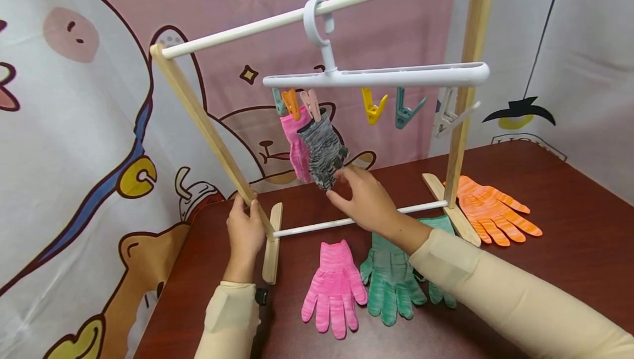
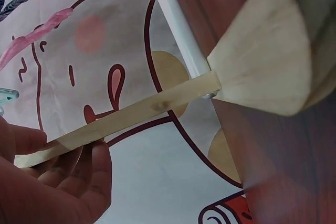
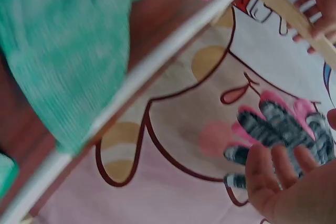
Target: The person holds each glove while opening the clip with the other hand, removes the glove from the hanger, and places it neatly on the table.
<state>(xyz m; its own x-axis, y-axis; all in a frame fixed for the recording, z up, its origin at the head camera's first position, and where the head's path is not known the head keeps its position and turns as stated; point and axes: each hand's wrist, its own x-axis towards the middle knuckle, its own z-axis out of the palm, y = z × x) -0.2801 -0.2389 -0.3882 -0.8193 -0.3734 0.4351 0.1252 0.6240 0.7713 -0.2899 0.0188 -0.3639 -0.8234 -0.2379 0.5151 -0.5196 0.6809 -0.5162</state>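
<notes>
Left hand (image 1: 246,229) grasps wooden post (image 1: 211,144). Right hand (image 1: 369,199) released, fingers loose beside gray glove (image 1: 322,147); contact unclear. Gray glove hangs from pale pink clip (image 1: 311,104) under white hanger (image 1: 396,76), hanging pink glove (image 1: 295,147) behind. Hanger hooked over white top bar (image 1: 247,29). Green gloves (image 1: 391,287), flat pink glove (image 1: 337,290), orange glove (image 1: 495,210) on tabletop (image 1: 569,232).

Cut-off lettering (image 1: 518,138) on backdrop cloth (image 1: 589,78), unreadable
</notes>
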